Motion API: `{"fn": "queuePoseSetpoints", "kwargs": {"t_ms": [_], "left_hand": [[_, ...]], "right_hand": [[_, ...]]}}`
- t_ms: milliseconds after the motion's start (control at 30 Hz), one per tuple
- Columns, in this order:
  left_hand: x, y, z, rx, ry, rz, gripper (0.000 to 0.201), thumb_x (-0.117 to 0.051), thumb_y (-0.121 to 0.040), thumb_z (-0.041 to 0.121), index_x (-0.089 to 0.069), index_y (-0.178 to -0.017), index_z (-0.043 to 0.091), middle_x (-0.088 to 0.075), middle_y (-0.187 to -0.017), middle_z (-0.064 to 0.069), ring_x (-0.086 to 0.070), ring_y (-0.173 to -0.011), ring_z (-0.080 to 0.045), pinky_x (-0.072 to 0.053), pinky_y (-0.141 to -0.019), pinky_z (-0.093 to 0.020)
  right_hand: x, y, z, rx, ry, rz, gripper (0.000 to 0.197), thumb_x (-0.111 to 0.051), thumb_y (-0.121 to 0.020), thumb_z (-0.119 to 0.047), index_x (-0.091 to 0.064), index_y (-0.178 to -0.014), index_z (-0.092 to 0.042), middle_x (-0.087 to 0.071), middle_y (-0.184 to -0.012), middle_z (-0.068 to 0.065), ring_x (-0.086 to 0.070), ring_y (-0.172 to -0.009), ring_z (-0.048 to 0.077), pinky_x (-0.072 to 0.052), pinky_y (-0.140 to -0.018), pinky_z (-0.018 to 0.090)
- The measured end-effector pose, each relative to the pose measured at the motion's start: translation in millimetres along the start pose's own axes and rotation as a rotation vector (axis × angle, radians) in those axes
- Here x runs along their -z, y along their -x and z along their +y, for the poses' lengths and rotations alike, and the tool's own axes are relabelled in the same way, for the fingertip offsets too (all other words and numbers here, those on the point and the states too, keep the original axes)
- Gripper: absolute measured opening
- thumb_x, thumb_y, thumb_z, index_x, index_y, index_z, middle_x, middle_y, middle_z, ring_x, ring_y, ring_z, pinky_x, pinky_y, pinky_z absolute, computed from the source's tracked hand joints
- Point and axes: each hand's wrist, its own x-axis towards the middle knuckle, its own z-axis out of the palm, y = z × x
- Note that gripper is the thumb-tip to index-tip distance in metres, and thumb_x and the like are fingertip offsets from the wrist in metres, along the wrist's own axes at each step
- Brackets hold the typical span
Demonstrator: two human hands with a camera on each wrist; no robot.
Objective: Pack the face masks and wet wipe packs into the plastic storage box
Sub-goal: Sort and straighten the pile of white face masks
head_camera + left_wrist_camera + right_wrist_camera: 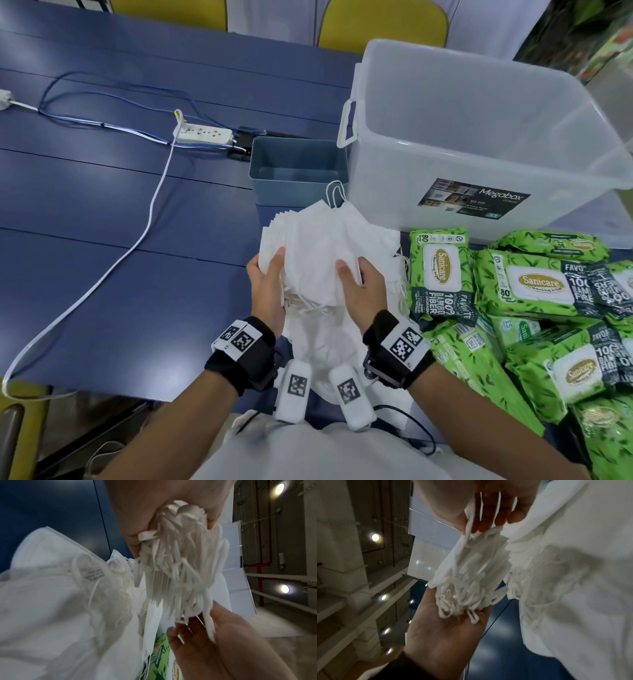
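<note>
Both hands hold one thick stack of white face masks (318, 246) above the near table edge. My left hand (270, 277) grips its left side with the thumb on top, and my right hand (359, 284) grips its right side the same way. In the left wrist view the left hand (145, 507) clamps the stack (180, 563), whose ear loops dangle onto the right hand (214, 642). More masks (322, 346) lie loose on the table beneath. The clear plastic storage box (394, 171) stands open at the back right. Green wet wipe packs (442, 270) lie in a heap to the right.
A small blue-grey bin (263, 178) stands just behind the held masks, left of the storage box. A white power strip (203, 133) with white and blue cables crosses the blue table (102, 222) on the left. Yellow chairs (383, 24) stand beyond the far edge.
</note>
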Motion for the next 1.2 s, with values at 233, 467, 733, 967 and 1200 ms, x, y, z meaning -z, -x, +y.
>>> {"fn": "queuePoseSetpoints", "kwargs": {"t_ms": [233, 467, 733, 967, 1200], "left_hand": [[9.7, -4.8, 5.7, 0.015, -0.004, -0.028, 0.038, -0.056, -0.093, 0.031, -0.040, -0.125, 0.018, -0.060, -0.120, -0.001, -0.058, -0.116, -0.025, -0.045, -0.101, -0.047], [8.5, -2.6, 2.1, -0.035, -0.056, -0.094, 0.016, -0.054, -0.094, 0.025, -0.048, -0.109, 0.022, -0.062, -0.108, 0.002, -0.060, -0.102, -0.019, -0.049, -0.091, -0.040], [13.8, -13.0, 1.4, -0.055, -0.060, -0.142, 0.031, -0.060, -0.085, 0.037, -0.045, -0.104, 0.019, -0.057, -0.083, 0.004, -0.055, -0.074, -0.019, -0.046, -0.063, -0.030], [14.9, -2.5, 3.8, 0.075, 0.027, -0.325, 0.057, -0.030, -0.100, 0.039, -0.073, -0.063, 0.027, -0.067, -0.067, 0.006, -0.063, -0.056, -0.007, -0.047, -0.052, -0.018], [11.8, -7.9, 9.4, 0.047, -0.022, -0.213, 0.083, -0.071, -0.062, 0.037, -0.044, -0.134, 0.006, -0.057, -0.131, -0.015, -0.057, -0.118, -0.034, -0.053, -0.085, -0.042]], "right_hand": [[25.1, -8.4, -1.3, -0.005, -0.090, -0.121, 0.011, -0.056, -0.094, -0.016, -0.065, -0.088, -0.019, -0.069, -0.093, -0.001, -0.062, -0.085, 0.003, -0.049, -0.082, 0.018], [26.9, -15.8, -11.7, -0.069, -0.291, 0.075, 0.027, -0.075, -0.073, -0.003, -0.058, -0.085, -0.019, -0.066, -0.095, 0.013, -0.062, -0.088, 0.025, -0.050, -0.083, 0.039], [41.7, -12.6, -22.6, -0.034, -0.154, -0.126, 0.020, -0.069, -0.079, 0.002, -0.070, -0.082, -0.018, -0.071, -0.079, -0.005, -0.064, -0.074, 0.012, -0.052, -0.071, 0.026], [30.7, -11.5, -25.8, 0.022, 0.024, -0.047, 0.017, -0.072, -0.077, -0.006, -0.072, -0.083, -0.022, -0.071, -0.086, -0.005, -0.064, -0.081, 0.010, -0.051, -0.075, 0.024], [29.7, -14.1, -29.3, 0.067, 0.130, -0.065, 0.021, -0.072, -0.079, -0.013, -0.073, -0.100, -0.016, -0.069, -0.098, -0.009, -0.063, -0.095, 0.007, -0.048, -0.086, 0.021]]}}
